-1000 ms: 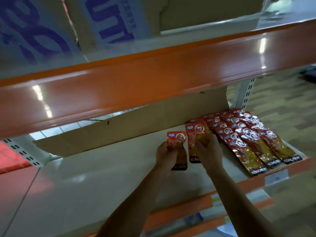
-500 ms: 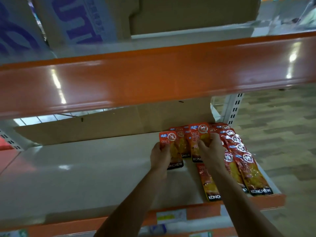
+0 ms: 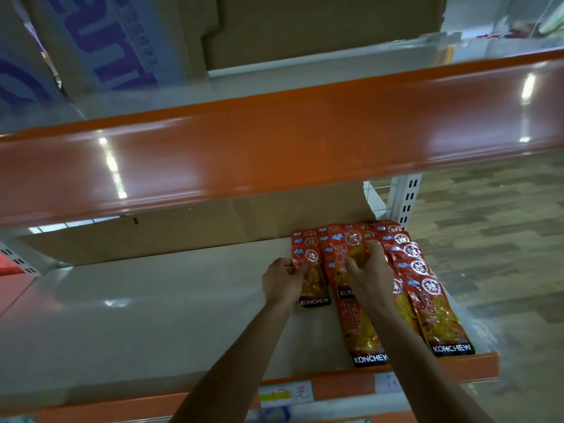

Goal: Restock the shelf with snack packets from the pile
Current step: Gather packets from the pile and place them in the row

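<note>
A shop aisle: a steel display shelf (image 3: pixel 152 315) with orange edge rails (image 3: pixel 274 148), a slotted upright (image 3: pixel 407 199), a handwritten price label (image 3: pixel 287 393), identical KONCHEW snack packets (image 3: pixel 439 319) in rows, and cardboard cartons (image 3: pixel 305 25) stored above.

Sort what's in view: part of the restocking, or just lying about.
Job: left hand pinching the leftmost Konchew packet; right hand holding the next packet; packets already laid; lower shelf.
Just there: cardboard boxes overhead; cardboard backing sheet; price label.
</note>
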A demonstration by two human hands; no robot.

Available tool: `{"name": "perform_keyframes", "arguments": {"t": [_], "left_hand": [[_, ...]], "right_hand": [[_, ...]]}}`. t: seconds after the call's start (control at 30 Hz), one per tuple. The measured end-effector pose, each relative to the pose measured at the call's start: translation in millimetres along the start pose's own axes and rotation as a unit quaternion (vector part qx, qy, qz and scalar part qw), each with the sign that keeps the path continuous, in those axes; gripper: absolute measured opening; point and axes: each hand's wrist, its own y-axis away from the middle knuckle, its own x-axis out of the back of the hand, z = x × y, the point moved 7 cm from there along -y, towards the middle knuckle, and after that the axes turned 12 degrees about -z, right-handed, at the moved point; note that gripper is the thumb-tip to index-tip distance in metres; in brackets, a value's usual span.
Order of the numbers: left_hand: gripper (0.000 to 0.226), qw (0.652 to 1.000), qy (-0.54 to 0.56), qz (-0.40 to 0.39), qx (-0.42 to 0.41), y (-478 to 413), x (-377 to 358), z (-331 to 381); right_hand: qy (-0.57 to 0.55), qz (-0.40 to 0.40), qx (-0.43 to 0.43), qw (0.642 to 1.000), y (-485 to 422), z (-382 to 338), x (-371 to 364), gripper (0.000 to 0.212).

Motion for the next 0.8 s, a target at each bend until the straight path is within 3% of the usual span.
{"name": "perform_keyframes", "arguments": {"t": [0.23,0.6,0.67,0.8], "left_hand": [[0.035,0.993,-0.114,0.017,-0.040,4,5,7],[0.048,0.988,-0.145,0.041,-0.041,7,7,12],[0.045,0.989,-0.113,0.062,-0.073,15,12,19],[0.049,0.992,0.037,-0.027,-0.115,26,-2,29]], "right_hand": [[0.007,-0.009,0.009,1.000,0,-1,-5,0.049],[0.018,-0.026,0.019,0.999,4,-5,-13,0.051],[0.010,-0.033,0.024,0.999,6,-8,-18,0.051],[0.000,-0.069,0.038,0.997,10,-13,-31,0.046]]}}
